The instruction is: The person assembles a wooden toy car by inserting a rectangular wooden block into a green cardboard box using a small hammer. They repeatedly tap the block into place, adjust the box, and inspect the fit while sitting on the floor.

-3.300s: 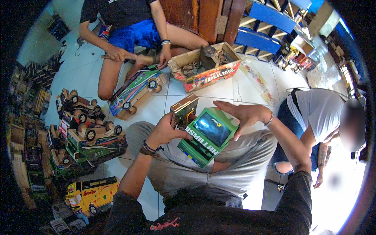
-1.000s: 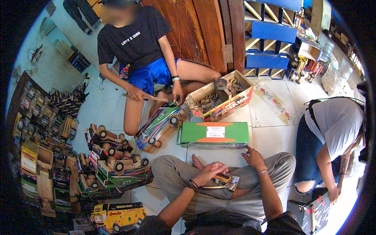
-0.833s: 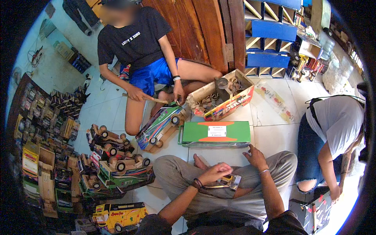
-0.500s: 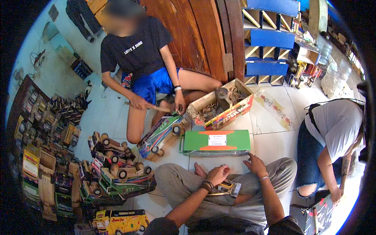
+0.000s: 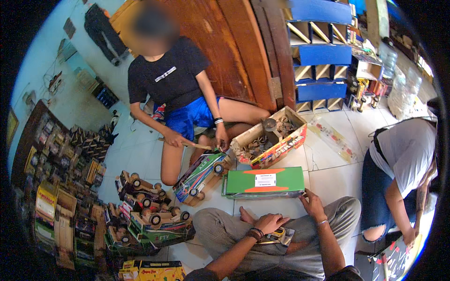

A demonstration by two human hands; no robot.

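Note:
A long green box (image 5: 234,183) with orange patches and a white label lies on the tiles in front of my crossed legs. My right hand (image 5: 313,206) is at its near right corner, fingers apart, fingertips touching the edge. My left hand (image 5: 271,224) hovers over my lap, left of the right hand. Its fingers are drawn together and point right; whatever they may pinch is hidden. Below it, on my lap, rests a yellow and silver object (image 5: 280,236) of unclear kind, partly covered by my left wrist.
Across from me a seated person (image 5: 164,70) holds a wooden stick over a toy bus (image 5: 199,175). Behind the green box stands a wooden crate (image 5: 276,154) of scraps. Toy vehicles (image 5: 157,220) pile up on the left. Another person (image 5: 398,154) bends over at right.
My left hand has lowered and turned, its fingers now pointing right instead of up. The right hand stays at the box corner. The whole view has shifted slightly.

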